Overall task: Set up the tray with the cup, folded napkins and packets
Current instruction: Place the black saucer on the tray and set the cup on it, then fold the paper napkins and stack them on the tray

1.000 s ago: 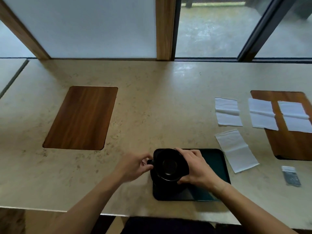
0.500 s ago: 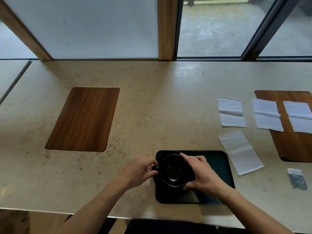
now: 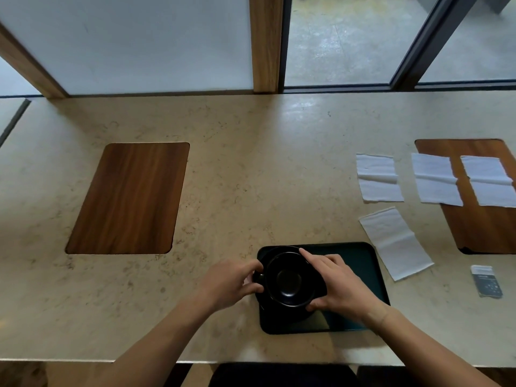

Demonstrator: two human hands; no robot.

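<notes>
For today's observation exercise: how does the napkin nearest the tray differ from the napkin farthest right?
The nearest napkin lies slanted, wholly on the stone counter; the rightmost napkin lies nearly square to the counter, on the wooden inlay. The nearest looks flatter; the rightmost has a raised crease. Both are white, unfolded and off the tray.

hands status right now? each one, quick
Left hand: closed on the handle of the black cup.
Right hand: fingers wrapped around the cup's right side, over the tray.

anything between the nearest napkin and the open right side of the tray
Nothing visible. The napkin lies on the counter just right of the tray. The right hand, on the cup, covers part of the tray's middle.
</notes>
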